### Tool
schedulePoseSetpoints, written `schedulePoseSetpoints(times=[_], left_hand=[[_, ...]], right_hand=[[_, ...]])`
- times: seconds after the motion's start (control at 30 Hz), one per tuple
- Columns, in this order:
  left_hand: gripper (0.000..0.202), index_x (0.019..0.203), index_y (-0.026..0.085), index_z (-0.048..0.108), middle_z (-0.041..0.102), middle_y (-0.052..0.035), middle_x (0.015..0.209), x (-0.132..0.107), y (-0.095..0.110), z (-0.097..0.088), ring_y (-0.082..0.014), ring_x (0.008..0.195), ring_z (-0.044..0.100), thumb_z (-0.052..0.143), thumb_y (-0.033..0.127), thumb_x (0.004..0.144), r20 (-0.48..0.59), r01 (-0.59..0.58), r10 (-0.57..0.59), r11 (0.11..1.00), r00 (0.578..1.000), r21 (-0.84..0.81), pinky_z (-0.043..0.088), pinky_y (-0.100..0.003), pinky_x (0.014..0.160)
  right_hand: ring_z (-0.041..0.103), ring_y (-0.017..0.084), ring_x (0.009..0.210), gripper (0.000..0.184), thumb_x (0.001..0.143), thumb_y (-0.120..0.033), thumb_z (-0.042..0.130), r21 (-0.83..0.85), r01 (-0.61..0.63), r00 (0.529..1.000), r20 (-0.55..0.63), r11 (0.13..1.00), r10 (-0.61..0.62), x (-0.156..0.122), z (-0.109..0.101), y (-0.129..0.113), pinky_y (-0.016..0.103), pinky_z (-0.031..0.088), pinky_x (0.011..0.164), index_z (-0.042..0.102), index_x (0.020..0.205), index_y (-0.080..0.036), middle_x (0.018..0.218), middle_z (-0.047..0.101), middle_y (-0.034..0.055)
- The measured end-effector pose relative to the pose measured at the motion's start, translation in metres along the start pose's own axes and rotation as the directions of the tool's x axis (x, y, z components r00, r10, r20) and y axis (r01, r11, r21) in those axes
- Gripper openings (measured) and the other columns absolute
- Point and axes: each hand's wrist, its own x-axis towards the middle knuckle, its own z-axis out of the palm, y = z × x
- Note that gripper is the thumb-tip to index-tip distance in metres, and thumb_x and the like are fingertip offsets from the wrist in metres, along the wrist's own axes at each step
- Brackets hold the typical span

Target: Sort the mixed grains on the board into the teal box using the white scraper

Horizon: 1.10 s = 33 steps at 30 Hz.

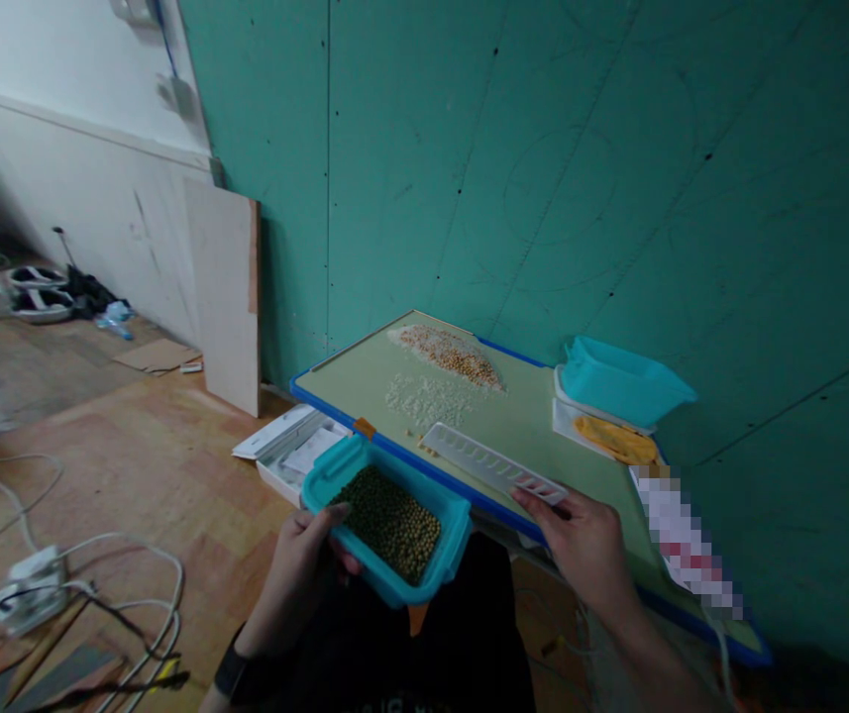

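My left hand (314, 543) grips the left rim of a turquoise plastic container (461, 535), thumb over the edge. Inside lie green beans (373, 500) and yellow soybeans (410, 543), and the container is held below the board's near edge. In my right hand (580, 535) is a white slotted plastic strip (487, 463), resting on or just above the board's near edge. A few soybeans (428, 448) sit by the strip's left end. Farther back on the pale green board (350, 381) are scattered white grains (431, 398) and a pile of mixed soybeans and white grains (454, 356).
A second turquoise container (624, 381) stands at the board's right rear, near a yellow cloth-like item (613, 438). An open white box (294, 451) is under the board's left side. Cables and a power strip (27, 589) lie on the floor. A green wall (409, 178) rises behind.
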Motion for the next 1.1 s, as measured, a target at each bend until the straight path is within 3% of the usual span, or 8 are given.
schedulePoseSetpoints(times=[0.2,0.47,0.8,0.97,1.1], left_hand=[[0.052,0.033,0.023,0.065,0.057,-0.0044,0.034,-0.002,0.006,0.004,-0.0117,0.031,0.048,0.071,0.052,0.077,0.012,0.03,-0.03,0.999,0.999,-0.013,0.039,-0.025,0.038],[0.053,0.034,0.022,0.065,0.061,-0.0059,0.036,-0.002,0.006,0.004,-0.0112,0.031,0.048,0.073,0.053,0.077,0.021,0.031,-0.03,0.999,0.999,-0.022,0.039,-0.024,0.037],[0.052,0.031,0.024,0.063,0.058,-0.0063,0.033,-0.001,0.01,0.004,-0.0121,0.029,0.048,0.073,0.054,0.071,-0.022,0.023,-0.023,1.0,0.999,-0.01,0.04,-0.025,0.035],[0.051,0.033,0.023,0.065,0.061,-0.0066,0.036,-0.003,0.013,0.003,-0.0123,0.031,0.049,0.072,0.053,0.074,0.0,0.015,-0.015,1.0,1.0,-0.001,0.042,-0.026,0.038],[0.053,0.032,0.022,0.064,0.059,-0.006,0.034,-0.001,0.002,-0.001,-0.0122,0.031,0.048,0.073,0.054,0.074,-0.015,0.03,-0.03,0.999,0.999,-0.012,0.039,-0.025,0.037]], right_hand=[[0.081,0.03,0.08,0.02,0.085,-0.043,0.074,0.049,-0.011,0.998,0.06,0.999,0.008,-0.006,0.003,-0.012,0.034,0.066,0.071,0.086,0.087,-0.027,0.089,0.083,0.0047],[0.081,0.029,0.083,0.023,0.087,-0.044,0.073,0.06,0.027,0.998,-0.05,0.998,-0.024,0.01,0.021,-0.001,0.033,0.065,0.073,0.084,0.089,-0.024,0.09,0.084,0.0072],[0.081,0.027,0.083,0.022,0.091,-0.041,0.072,0.045,0.072,0.993,0.088,0.996,-0.076,0.01,0.031,-0.014,0.031,0.064,0.076,0.085,0.094,-0.025,0.092,0.084,0.0051],[0.081,0.025,0.077,0.019,0.092,-0.039,0.072,0.039,0.137,0.99,0.023,0.99,-0.138,0.007,0.03,-0.016,0.028,0.063,0.07,0.085,0.093,-0.025,0.087,0.083,0.0035],[0.081,0.022,0.078,0.018,0.095,-0.024,0.066,-0.027,0.309,0.951,0.011,0.951,-0.309,0.005,0.039,-0.016,0.027,0.064,0.076,0.083,0.1,-0.025,0.091,0.084,0.0032]])
